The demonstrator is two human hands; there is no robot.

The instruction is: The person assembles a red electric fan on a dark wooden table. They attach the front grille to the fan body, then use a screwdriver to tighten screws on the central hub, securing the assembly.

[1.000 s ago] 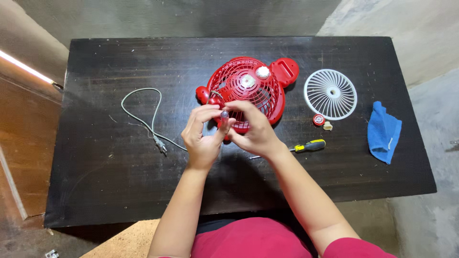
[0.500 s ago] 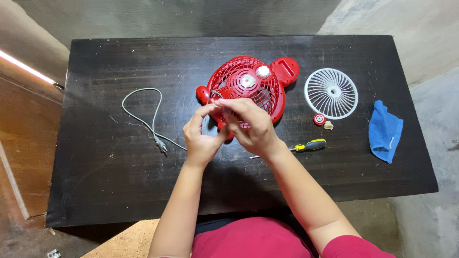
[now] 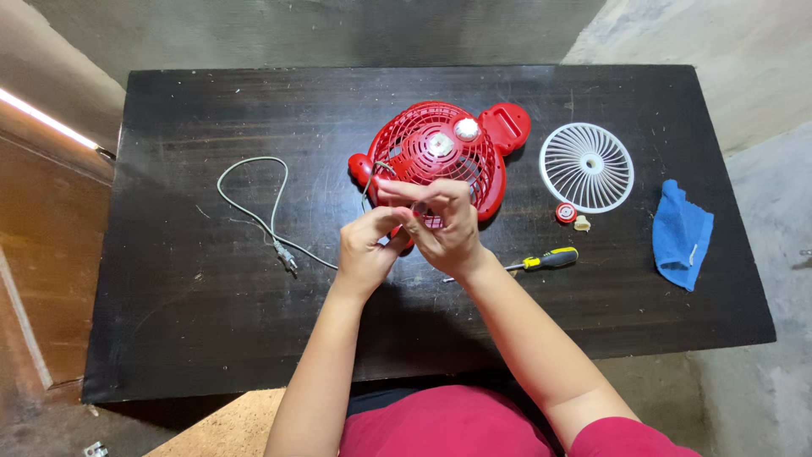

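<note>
A red fan body with a grille face lies flat in the middle of a black table. My left hand and my right hand meet over its near rim. Their fingertips are pinched together around a small red piece there. The fingers hide most of that piece, and I cannot tell whether it is attached to the fan. A grey power cord runs from the fan's left side in a loop and ends in a plug left of my left hand.
A white round fan grille lies right of the fan, with a small red cap and a small cream piece below it. A yellow-and-black screwdriver lies beside my right wrist. A blue cloth lies near the right edge.
My left hand has drawn in and closed against my right hand, with its fingers curled lower at the fan's near rim. My right fingers have spread out over the grille. Nothing else has moved.
</note>
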